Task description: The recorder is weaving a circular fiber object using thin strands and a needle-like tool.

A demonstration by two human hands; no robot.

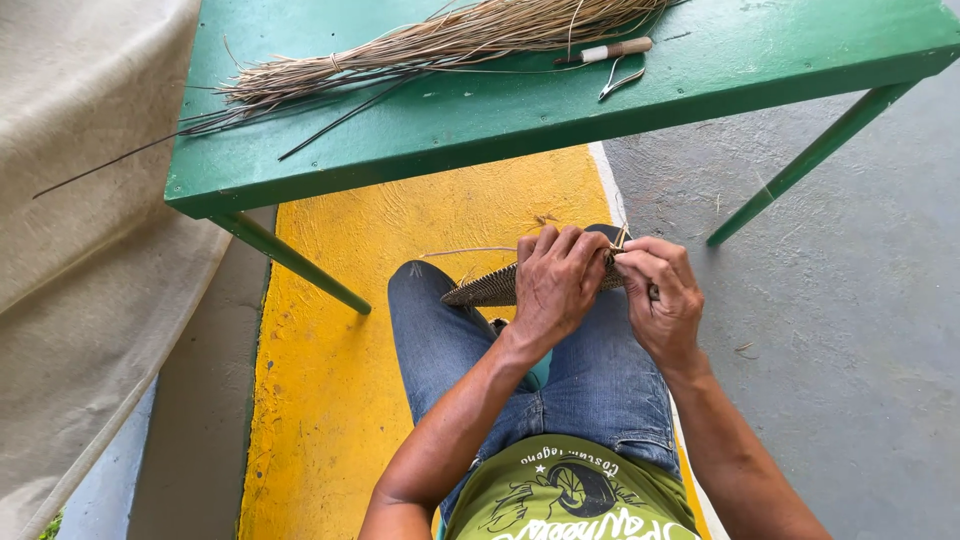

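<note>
Green table [480, 120], yellow-grey concrete floor [850, 300], daylight.

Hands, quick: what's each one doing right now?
Left hand: closed over the woven piece.
Right hand: fingers pinched at its edge, gripping a thin strand.

woven piece [480, 289] half hidden by left hand [553, 285], fibre bundle [440, 45] cropped

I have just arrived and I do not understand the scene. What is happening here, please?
A seated person in jeans is working on a flat woven piece held over the knees. The left hand grips it from above, and the right hand pinches thin fibre strands at its edge with the fingers. In front stands a green table. On it lie a bundle of dry fibres, a tool with a wrapped handle and small metal snips.
</note>
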